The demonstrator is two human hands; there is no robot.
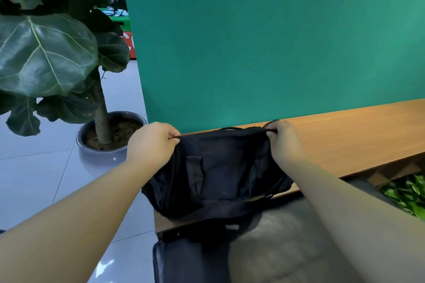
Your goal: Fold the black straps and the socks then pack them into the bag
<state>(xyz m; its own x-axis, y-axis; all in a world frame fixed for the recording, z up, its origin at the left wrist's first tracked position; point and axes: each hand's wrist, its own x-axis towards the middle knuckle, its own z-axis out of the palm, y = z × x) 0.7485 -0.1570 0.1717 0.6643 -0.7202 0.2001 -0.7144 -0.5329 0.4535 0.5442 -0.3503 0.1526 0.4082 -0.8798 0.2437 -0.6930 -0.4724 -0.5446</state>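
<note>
Pinching the top edge of the black bag [220, 172] at either end, the left hand [151, 142] and right hand [285, 142] hold it on the wooden bench [345, 135] — below both grips its near side overhangs the bench edge, so letting go could tip it off — no straps or socks visible.

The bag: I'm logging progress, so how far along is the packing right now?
Done: nothing that shows; no folded straps or socks are in view, and the bag's inside is hidden. In hand: the left hand and right hand each grip the top edge of the black bag on the wooden table, holding it stretched between them. Left: as far as visible, the folding and the packing.
</note>
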